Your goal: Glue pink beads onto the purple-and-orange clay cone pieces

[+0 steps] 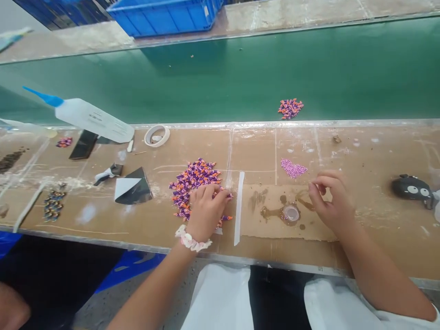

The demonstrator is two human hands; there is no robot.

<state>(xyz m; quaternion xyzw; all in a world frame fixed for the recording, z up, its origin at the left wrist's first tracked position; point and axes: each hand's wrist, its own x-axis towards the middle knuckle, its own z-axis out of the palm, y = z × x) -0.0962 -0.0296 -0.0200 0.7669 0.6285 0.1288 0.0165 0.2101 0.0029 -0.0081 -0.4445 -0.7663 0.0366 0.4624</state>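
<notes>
Fingers of the left hand (205, 211) are curling over a purple-and-orange pile (192, 178) on the counter (360, 151), their grip hidden; the right hand (332, 201), beside a clear cap (291, 213), is pinching thumb and forefinger together, any held piece too tiny to tell.

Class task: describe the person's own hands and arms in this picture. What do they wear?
Both hands are bare, no gloves: the left hand and the right hand. The forearms are uncovered, with no sleeves. The left wrist carries a frilly pink-and-white scrunchie. No ring, watch or band shows on the right.
</notes>
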